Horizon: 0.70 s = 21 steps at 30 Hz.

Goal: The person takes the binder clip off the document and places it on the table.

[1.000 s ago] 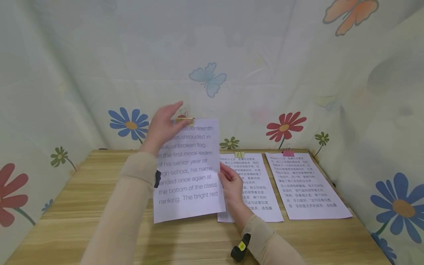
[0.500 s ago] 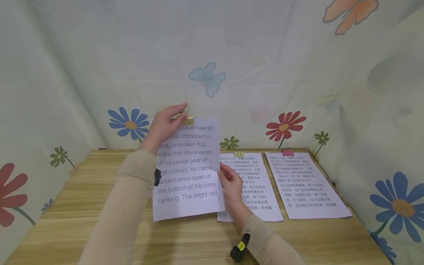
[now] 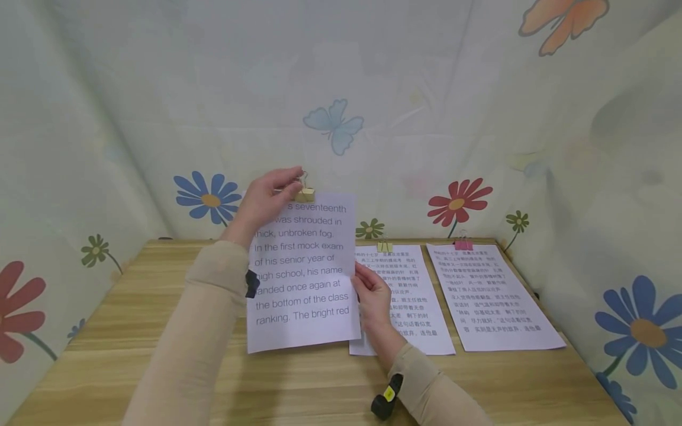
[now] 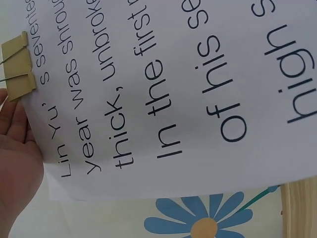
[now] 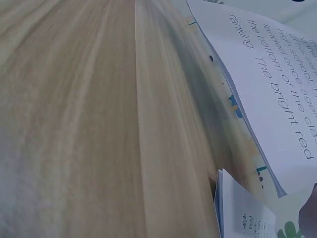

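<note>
- Left hand (image 3: pixel 264 202): raised above the wooden table (image 3: pixel 133 307), its thumb and fingers pinched on the wire handles of the gold binder clip (image 3: pixel 305 194). A second ago the fingers were spread behind the top edge; they have since closed on the handles.
- Gold binder clip: sits on the top edge of the English sheet (image 3: pixel 303 272), just right of the left fingertips. The left wrist view shows its body (image 4: pixel 19 67) clamped over the paper's edge, beside the palm. It looks seated now rather than being slid on, which suggests the clipping step is near its end.
- English sheet: held upright off the table between both hands, below the left hand and left of the right hand. Its position has hardly shifted over the last second.
- Right hand (image 3: pixel 371 296): grips the sheet's right edge at mid-height, thumb in front and fingers behind, steadying it; no change in this hold.
- Right of the right hand: a sheet with a yellow clip (image 3: pixel 410 296) lies flat on the table, partly under that hand.
- Farther right: a sheet with a pink clip (image 3: pixel 492 299) lies flat, close beside the first.
</note>
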{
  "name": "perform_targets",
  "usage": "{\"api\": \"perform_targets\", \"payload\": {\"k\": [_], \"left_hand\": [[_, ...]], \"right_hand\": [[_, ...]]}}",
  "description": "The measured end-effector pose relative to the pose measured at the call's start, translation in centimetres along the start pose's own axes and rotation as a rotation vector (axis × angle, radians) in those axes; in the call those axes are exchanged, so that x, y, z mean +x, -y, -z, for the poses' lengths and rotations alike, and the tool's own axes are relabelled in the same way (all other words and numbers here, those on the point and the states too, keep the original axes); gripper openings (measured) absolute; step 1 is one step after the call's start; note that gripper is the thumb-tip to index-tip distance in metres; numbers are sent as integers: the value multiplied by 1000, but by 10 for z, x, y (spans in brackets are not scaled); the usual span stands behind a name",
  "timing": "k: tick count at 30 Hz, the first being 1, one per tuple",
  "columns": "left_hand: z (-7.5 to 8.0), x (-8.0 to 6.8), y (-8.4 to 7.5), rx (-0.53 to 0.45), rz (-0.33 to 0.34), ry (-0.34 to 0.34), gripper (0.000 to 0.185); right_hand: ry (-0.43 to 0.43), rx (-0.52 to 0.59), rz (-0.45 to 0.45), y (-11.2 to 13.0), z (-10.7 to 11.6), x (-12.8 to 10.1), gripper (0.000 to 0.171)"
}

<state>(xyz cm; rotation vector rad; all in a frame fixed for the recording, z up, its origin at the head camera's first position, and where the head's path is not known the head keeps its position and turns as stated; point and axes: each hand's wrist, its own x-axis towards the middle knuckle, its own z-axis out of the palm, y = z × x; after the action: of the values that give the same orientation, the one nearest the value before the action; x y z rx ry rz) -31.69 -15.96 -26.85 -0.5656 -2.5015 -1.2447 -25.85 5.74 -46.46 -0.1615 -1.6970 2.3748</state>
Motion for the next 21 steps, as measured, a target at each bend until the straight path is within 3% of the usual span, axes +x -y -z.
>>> {"api": "perform_targets", "payload": {"k": [4, 14, 21], "left_hand": [[4, 2, 0, -18, -40, 30, 49], [9, 4, -1, -129, -34, 63, 49], [9, 1, -4, -152, -34, 37, 46]], "right_hand": [[1, -1, 4, -1, 0, 1, 31], [-6, -16, 2, -2, 1, 2, 30], [-5, -30, -6, -2, 1, 0, 30]]}}
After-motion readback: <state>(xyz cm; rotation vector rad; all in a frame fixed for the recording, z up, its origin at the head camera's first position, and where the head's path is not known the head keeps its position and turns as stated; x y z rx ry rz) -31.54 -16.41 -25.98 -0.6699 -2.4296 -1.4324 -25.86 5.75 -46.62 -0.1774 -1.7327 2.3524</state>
